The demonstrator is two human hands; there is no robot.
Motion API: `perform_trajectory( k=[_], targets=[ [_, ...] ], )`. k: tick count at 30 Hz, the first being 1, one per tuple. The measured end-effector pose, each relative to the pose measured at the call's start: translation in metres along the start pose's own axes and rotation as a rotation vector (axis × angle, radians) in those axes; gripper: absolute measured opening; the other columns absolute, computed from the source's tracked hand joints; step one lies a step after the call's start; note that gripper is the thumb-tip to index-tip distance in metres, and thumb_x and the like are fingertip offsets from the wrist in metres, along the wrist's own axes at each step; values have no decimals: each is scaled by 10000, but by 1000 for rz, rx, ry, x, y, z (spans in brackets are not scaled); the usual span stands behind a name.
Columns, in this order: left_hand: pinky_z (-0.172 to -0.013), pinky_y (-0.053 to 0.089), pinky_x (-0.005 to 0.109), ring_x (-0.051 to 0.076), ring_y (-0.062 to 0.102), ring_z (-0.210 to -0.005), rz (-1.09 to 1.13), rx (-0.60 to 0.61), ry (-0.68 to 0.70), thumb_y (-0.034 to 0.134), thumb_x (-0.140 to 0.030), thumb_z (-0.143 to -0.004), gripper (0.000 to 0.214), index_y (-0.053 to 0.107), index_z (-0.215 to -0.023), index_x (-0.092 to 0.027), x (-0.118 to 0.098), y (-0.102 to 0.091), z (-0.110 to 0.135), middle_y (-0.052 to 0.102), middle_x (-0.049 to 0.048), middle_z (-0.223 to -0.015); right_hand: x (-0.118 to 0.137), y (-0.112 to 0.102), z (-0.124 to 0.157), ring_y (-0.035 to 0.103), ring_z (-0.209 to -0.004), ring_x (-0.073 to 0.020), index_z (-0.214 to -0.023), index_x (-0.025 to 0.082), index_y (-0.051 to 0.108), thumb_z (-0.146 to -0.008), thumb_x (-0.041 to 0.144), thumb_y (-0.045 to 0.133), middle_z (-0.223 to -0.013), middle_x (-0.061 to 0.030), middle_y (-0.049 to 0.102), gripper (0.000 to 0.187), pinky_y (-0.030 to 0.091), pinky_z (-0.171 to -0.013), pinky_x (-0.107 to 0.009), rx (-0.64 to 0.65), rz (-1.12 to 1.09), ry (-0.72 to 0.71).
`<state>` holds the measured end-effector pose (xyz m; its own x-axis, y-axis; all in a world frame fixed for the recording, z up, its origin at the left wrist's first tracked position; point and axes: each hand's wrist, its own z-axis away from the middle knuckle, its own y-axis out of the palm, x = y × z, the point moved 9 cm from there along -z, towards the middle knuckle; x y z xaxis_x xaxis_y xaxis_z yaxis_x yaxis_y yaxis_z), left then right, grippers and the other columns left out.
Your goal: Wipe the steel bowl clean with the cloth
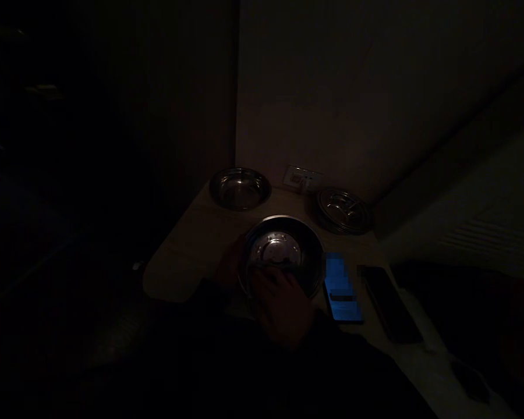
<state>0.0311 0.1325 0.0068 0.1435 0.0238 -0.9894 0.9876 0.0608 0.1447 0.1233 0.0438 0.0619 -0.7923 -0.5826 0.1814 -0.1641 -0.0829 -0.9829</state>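
A shiny metal bowl [283, 247] stands near the front of a small wooden table, with small bits or drops on its inner floor. Against its left side rests my left hand [233, 263], dim and closed on the rim. My right hand [283, 305] reaches over the near rim, its fingers bent down against the inside wall. Something dark may be under those fingers, but the gloom hides what it is. Dark sleeves cover both my arms.
Behind, at the left, sits a second metal bowl [240, 189]. Stacked metal lids or plates [344, 209] lie back right, near a wall socket [303, 178]. A lit phone [343, 291] and a dark oblong object [393, 305] are right of the bowl. The table edge [151, 279] runs along the left.
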Motion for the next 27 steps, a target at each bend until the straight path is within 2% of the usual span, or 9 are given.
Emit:
perform_trajectory(
  k=[3, 6, 10, 14, 17, 21, 27],
  targets=[
    [-982, 430, 399, 275, 601, -1070, -36, -49, 1, 353, -656, -825, 615, 673, -995, -159, 11, -10, -5, 701, 102, -1029, 7, 0, -19, 369, -1242, -264, -1392, 116, 377, -925, 313, 427, -1449, -78, 407, 509, 384, -947, -432, -57, -42, 9],
    [-992, 421, 401, 269, 598, -1070, -81, -74, 43, 367, -634, -829, 589, 663, -1041, -172, 8, -16, -6, 685, 91, -1086, 9, 3, -19, 383, -1234, -270, -1382, 119, 396, -929, 299, 424, -1434, -78, 428, 489, 392, -936, -435, -35, -26, 14],
    [-1013, 405, 371, 256, 587, -1100, -77, -31, 86, 402, -575, -839, 526, 653, -1079, -179, -12, -7, 1, 672, 55, -1145, -3, 4, 12, 480, -1149, -270, -1301, 143, 502, -919, 222, 449, -1308, -83, 564, 393, 401, -892, -456, 28, 100, -1],
    [-978, 441, 351, 253, 591, -1100, -18, -29, 47, 403, -564, -839, 514, 663, -1023, -160, -25, 0, 8, 680, 61, -1130, -18, 1, 41, 530, -1084, -266, -1241, 172, 562, -897, 138, 482, -1234, -76, 619, 354, 378, -891, -467, 7, 239, -44],
    [-997, 425, 355, 244, 587, -1106, -10, -41, 68, 392, -563, -849, 511, 664, -1016, -164, -28, 0, 10, 685, 61, -1113, -18, 5, 43, 533, -1062, -268, -1224, 178, 574, -896, 121, 484, -1225, -71, 626, 345, 366, -893, -470, -54, 290, -54],
    [-996, 421, 337, 227, 594, -1092, 7, -34, 93, 366, -529, -875, 489, 662, -1042, -177, -22, -2, 8, 688, 44, -1101, 0, 15, 27, 529, -1055, -267, -1218, 143, 573, -909, 130, 462, -1234, -80, 620, 328, 384, -869, -446, -178, 282, -43],
    [-988, 423, 385, 261, 600, -1070, -5, -72, 28, 384, -593, -839, 535, 668, -1007, -172, 5, -13, -4, 694, 70, -1057, 18, 16, 13, 548, -998, -266, -1210, 78, 573, -916, 140, 447, -1189, -117, 641, 325, 428, -794, -406, -375, 248, -23]
  ],
)
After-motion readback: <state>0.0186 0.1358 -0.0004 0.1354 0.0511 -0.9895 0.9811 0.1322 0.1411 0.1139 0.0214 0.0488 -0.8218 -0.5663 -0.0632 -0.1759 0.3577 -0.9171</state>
